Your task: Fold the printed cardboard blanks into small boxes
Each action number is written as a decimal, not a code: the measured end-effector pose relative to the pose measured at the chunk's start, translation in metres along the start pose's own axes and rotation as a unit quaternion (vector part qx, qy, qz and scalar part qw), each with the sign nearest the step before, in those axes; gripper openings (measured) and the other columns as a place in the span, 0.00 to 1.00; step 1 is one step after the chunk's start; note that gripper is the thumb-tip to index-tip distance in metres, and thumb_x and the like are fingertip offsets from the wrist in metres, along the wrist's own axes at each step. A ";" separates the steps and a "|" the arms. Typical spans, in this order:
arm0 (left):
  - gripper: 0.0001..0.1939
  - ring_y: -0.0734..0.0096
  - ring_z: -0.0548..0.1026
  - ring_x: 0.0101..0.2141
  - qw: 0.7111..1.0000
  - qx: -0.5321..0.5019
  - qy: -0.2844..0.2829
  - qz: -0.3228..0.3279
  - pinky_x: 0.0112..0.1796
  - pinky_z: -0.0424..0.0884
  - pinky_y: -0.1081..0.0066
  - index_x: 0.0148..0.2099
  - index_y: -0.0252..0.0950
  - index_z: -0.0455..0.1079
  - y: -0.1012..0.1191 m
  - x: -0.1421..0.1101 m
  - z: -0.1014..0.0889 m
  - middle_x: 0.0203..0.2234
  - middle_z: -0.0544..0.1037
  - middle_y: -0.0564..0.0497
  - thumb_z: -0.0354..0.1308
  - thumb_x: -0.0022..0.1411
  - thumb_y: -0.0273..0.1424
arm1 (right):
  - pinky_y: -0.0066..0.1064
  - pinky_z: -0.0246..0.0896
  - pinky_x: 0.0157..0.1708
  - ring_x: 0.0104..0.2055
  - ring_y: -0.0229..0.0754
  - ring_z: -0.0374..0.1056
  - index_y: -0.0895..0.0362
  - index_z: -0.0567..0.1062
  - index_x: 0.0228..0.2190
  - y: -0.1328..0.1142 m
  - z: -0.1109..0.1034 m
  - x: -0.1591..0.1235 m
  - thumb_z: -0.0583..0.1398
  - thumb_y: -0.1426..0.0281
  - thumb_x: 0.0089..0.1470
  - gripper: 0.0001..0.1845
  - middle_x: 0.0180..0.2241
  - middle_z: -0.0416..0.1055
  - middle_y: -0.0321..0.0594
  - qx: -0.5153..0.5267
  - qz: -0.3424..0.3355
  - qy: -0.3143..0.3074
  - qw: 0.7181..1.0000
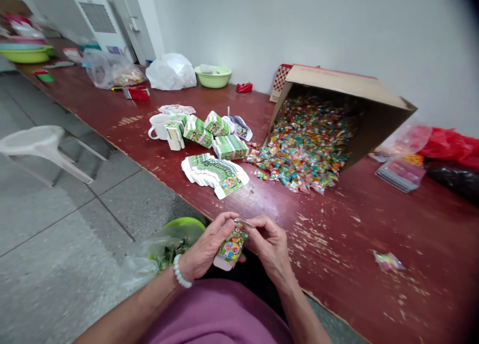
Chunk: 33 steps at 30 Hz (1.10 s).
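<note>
A small printed green cardboard box (pixel 231 246) is held between my two hands over my lap, in front of the table edge. My left hand (pixel 208 244), with a beaded bracelet at the wrist, is closed around its side. At the box's top end, the fingers of my right hand (pixel 270 244) pinch a flap. Just beyond lies a fanned stack of flat printed cartons (pixel 209 172). Behind it stand banded bundles of cartons (pixel 230 147) beside a white mug (pixel 158 126). Small wrapped candy packets (pixel 299 154) spill from a large tipped cardboard box (pixel 344 82).
A single candy packet (pixel 388 260) lies at the right on the worn red table (pixel 329 274). Below the edge, at left, is a green bin (pixel 185 223) with a plastic liner. A white stool (pixel 35 140) stands on the floor. Bags and a green basin (pixel 213 78) line the wall.
</note>
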State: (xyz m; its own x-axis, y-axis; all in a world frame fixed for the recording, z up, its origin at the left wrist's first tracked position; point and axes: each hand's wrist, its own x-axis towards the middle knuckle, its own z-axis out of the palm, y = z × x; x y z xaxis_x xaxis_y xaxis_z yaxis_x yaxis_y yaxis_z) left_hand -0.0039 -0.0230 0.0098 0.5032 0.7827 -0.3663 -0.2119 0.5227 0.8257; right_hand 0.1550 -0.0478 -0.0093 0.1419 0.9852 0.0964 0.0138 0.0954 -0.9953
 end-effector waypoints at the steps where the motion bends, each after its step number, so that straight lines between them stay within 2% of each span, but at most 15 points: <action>1: 0.26 0.71 0.77 0.22 1.000 -0.001 -0.013 -0.022 0.22 0.71 0.73 0.57 0.42 0.60 0.000 0.000 0.001 0.33 0.76 0.51 0.54 0.64 0.50 | 0.27 0.65 0.24 0.25 0.36 0.67 0.56 0.78 0.31 0.000 -0.001 0.000 0.63 0.63 0.56 0.09 0.29 0.73 0.37 -0.020 -0.011 -0.018 1.000; 4: 0.31 0.71 0.75 0.17 0.999 0.028 0.007 -0.038 0.18 0.68 0.74 0.60 0.41 0.63 -0.001 0.000 0.002 0.27 0.75 0.51 0.45 0.66 0.55 | 0.28 0.67 0.27 0.26 0.37 0.69 0.55 0.79 0.33 -0.002 -0.004 -0.002 0.60 0.63 0.60 0.10 0.32 0.74 0.39 -0.077 -0.050 -0.065 0.994; 6: 0.33 0.72 0.74 0.17 0.997 0.064 0.020 -0.022 0.17 0.67 0.75 0.62 0.39 0.64 -0.001 0.001 0.003 0.26 0.76 0.50 0.44 0.66 0.55 | 0.29 0.68 0.29 0.29 0.38 0.70 0.55 0.78 0.31 -0.004 -0.006 -0.002 0.59 0.63 0.60 0.11 0.32 0.74 0.39 -0.078 -0.045 -0.066 0.994; 11: 0.33 0.74 0.74 0.17 0.993 0.117 0.017 0.016 0.18 0.67 0.76 0.64 0.37 0.64 0.002 0.001 0.007 0.27 0.77 0.50 0.46 0.67 0.53 | 0.28 0.67 0.26 0.26 0.38 0.70 0.56 0.77 0.30 -0.008 -0.007 0.000 0.64 0.62 0.55 0.10 0.28 0.75 0.38 -0.069 0.024 -0.058 0.996; 15: 0.35 0.72 0.75 0.19 0.991 0.131 0.020 0.022 0.19 0.69 0.75 0.65 0.36 0.62 0.002 0.001 0.009 0.25 0.77 0.49 0.46 0.66 0.53 | 0.27 0.65 0.23 0.22 0.36 0.68 0.57 0.76 0.28 -0.005 -0.006 0.006 0.65 0.60 0.53 0.13 0.23 0.74 0.36 0.024 0.088 -0.060 0.994; 18: 0.35 0.72 0.75 0.19 0.992 0.124 0.020 0.016 0.19 0.70 0.75 0.66 0.37 0.62 0.002 0.002 0.009 0.27 0.78 0.49 0.49 0.65 0.53 | 0.26 0.64 0.21 0.20 0.35 0.67 0.58 0.74 0.26 -0.002 -0.004 0.008 0.65 0.59 0.53 0.14 0.21 0.73 0.34 0.077 0.114 -0.058 0.989; 24: 0.31 0.72 0.75 0.20 0.996 0.089 -0.001 0.011 0.19 0.72 0.75 0.63 0.36 0.65 -0.001 0.003 0.005 0.27 0.78 0.48 0.54 0.65 0.48 | 0.25 0.63 0.21 0.20 0.35 0.68 0.58 0.75 0.27 -0.001 -0.001 0.003 0.64 0.62 0.54 0.12 0.23 0.74 0.36 0.016 0.084 -0.028 0.996; 29: 0.31 0.70 0.75 0.20 0.998 0.057 -0.017 -0.027 0.19 0.72 0.74 0.65 0.38 0.63 -0.007 0.006 -0.001 0.27 0.79 0.48 0.53 0.64 0.47 | 0.25 0.62 0.18 0.17 0.33 0.66 0.58 0.73 0.25 0.001 -0.001 0.006 0.66 0.60 0.51 0.14 0.21 0.73 0.33 0.091 0.138 -0.046 0.985; 33: 0.31 0.70 0.75 0.20 0.998 0.048 -0.014 -0.034 0.19 0.72 0.74 0.66 0.38 0.62 -0.007 0.007 -0.002 0.27 0.78 0.48 0.53 0.65 0.47 | 0.23 0.60 0.17 0.16 0.31 0.64 0.58 0.73 0.24 -0.002 0.002 0.008 0.67 0.60 0.49 0.15 0.20 0.72 0.32 0.101 0.147 -0.027 0.984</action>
State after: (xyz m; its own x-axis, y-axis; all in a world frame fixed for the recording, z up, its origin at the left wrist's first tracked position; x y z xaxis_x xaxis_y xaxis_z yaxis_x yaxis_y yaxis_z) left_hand -0.0011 -0.0207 0.0004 0.5370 0.7362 -0.4119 -0.0953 0.5381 0.8375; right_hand 0.1539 -0.0395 -0.0069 0.0574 0.9800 -0.1907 -0.2176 -0.1741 -0.9604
